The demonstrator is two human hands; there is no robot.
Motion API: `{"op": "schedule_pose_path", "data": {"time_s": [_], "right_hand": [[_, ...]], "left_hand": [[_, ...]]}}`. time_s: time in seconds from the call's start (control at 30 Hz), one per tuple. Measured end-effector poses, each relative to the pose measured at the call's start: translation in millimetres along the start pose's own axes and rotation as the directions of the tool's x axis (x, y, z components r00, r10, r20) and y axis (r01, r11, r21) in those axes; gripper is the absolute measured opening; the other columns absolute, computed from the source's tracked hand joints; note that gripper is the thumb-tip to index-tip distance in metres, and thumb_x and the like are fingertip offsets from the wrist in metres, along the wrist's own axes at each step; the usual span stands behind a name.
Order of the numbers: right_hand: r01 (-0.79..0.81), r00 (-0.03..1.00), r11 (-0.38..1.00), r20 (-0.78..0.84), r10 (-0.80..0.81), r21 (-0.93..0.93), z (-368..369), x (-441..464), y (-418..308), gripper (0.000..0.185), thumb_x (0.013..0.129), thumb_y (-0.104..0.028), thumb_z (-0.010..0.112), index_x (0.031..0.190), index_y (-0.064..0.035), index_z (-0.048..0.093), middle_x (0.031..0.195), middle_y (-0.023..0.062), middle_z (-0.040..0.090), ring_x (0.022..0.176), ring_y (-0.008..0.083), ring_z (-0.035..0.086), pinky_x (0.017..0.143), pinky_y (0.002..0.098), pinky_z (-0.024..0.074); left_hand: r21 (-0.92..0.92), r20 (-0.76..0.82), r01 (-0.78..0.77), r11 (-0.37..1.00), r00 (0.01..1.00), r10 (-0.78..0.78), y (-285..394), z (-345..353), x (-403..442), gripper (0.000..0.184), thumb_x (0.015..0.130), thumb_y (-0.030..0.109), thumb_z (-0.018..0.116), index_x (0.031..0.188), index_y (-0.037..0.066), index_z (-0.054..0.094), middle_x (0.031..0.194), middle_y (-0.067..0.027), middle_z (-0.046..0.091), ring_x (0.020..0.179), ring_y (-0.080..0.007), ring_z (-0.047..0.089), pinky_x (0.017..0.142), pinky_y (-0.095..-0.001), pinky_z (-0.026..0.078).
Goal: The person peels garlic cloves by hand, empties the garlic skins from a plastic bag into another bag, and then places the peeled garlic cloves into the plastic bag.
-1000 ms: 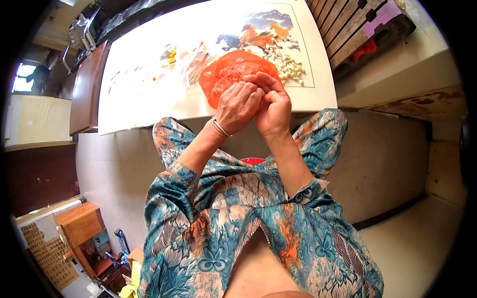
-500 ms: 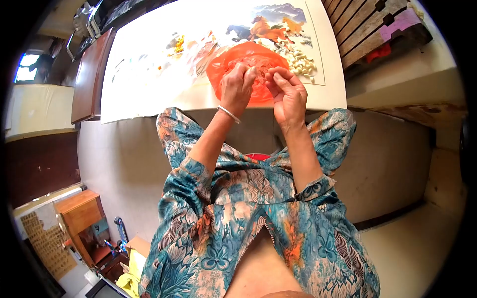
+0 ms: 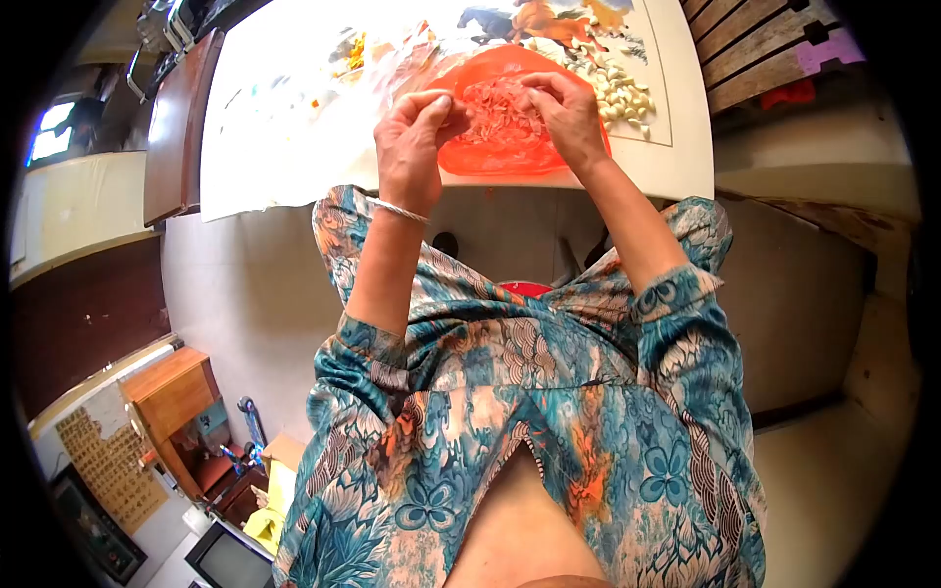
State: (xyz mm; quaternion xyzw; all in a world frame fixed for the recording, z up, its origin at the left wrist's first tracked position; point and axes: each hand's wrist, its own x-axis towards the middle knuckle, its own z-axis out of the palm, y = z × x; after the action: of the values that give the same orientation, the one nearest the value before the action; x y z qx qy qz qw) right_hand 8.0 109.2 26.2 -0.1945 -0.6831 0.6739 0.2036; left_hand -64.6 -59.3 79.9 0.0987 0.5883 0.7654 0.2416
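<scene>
A red plastic bag [image 3: 510, 162] lies spread on the table near its front edge, with a heap of thin papery peels [image 3: 505, 116] on it. My left hand [image 3: 410, 147] is over the bag's left side, its thumb and fingers pressed together; what is between them, if anything, is too small to make out. At the heap's right side, my right hand [image 3: 570, 120] has its fingertips closed together over the peels, and their contents are hidden. Pale peeled garlic cloves [image 3: 622, 96] lie in a loose pile just beyond the right hand.
The white table [image 3: 284, 167] has a printed picture of horses [image 3: 549, 22] on top. Crumpled clear plastic [image 3: 407, 64] and small yellow bits [image 3: 357, 49] lie left of the bag. A wooden slatted bench [image 3: 755, 49] stands at right, a brown cabinet [image 3: 181, 127] at left.
My hands were close together over the bag and have moved apart, the left toward the left and the right slightly up. More of the peel heap shows between them. The view has shifted slightly.
</scene>
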Motion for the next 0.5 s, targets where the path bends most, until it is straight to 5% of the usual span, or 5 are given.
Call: {"op": "schedule_pose_path", "data": {"time_s": [0.1,0.17,0.23,0.4,0.5], "right_hand": [[0.002,1.000,1.000,0.015,-0.002,-0.027,-6.9,-11.8,30.4,0.017,0.083,-0.012,0.056,0.095,-0.0059,0.064,0.077,0.0073,0.064,0.074,0.0169,0.062,0.067,0.0273,0.0482],[0.152,0.988,0.928,0.082,-0.132,-0.341,-6.9,-21.4,49.3,0.019,0.077,-0.008,0.055,0.094,-0.0085,0.064,0.083,0.0092,0.064,0.078,0.0233,0.062,0.069,0.0330,0.0500],[0.356,0.934,0.786,0.231,-0.274,-0.505,-3.7,-31.7,59.7,0.020,0.074,-0.005,0.054,0.091,-0.0080,0.064,0.088,0.0103,0.064,0.080,0.0278,0.062,0.071,0.0368,0.0505],[0.344,0.924,0.681,0.360,-0.125,-0.647,0.8,-48.7,72.1,0.014,0.074,-0.008,0.056,0.086,-0.0062,0.063,0.090,0.0124,0.061,0.089,0.0308,0.058,0.077,0.0401,0.0489],[0.303,0.934,0.692,0.348,-0.079,-0.655,0.4,-49.5,70.7,0.014,0.075,-0.008,0.056,0.086,-0.0063,0.063,0.091,0.0125,0.061,0.089,0.0307,0.058,0.077,0.0403,0.0490]], "left_hand": [[0.246,0.073,-0.066,0.967,0.996,0.049,-20.8,-10.5,-9.7,0.017,0.084,0.000,0.054,0.101,-0.005,0.057,0.087,-0.0115,0.063,0.081,-0.0179,0.062,0.077,-0.0291,0.051],[0.350,0.135,-0.158,0.923,0.984,0.117,-43.4,-15.8,-11.3,0.015,0.083,-0.001,0.054,0.096,-0.004,0.060,0.089,-0.0103,0.063,0.079,-0.0169,0.061,0.073,-0.0284,0.051],[0.692,0.219,-0.264,0.672,0.964,0.153,-66.4,-24.1,-8.4,0.016,0.083,-0.001,0.053,0.097,-0.001,0.061,0.091,-0.0099,0.063,0.081,-0.0163,0.061,0.073,-0.0283,0.050],[0.870,0.350,-0.434,0.233,0.878,0.325,-99.6,-24.2,23.6,0.023,0.075,0.004,0.056,0.098,0.004,0.061,0.088,-0.0181,0.059,0.074,-0.0335,0.060,0.068,-0.0396,0.050],[0.961,0.236,-0.261,0.089,0.946,0.222,-117.1,-24.5,47.8,0.024,0.076,0.007,0.056,0.100,0.005,0.060,0.092,-0.0200,0.058,0.075,-0.0367,0.060,0.068,-0.0442,0.049]]}}
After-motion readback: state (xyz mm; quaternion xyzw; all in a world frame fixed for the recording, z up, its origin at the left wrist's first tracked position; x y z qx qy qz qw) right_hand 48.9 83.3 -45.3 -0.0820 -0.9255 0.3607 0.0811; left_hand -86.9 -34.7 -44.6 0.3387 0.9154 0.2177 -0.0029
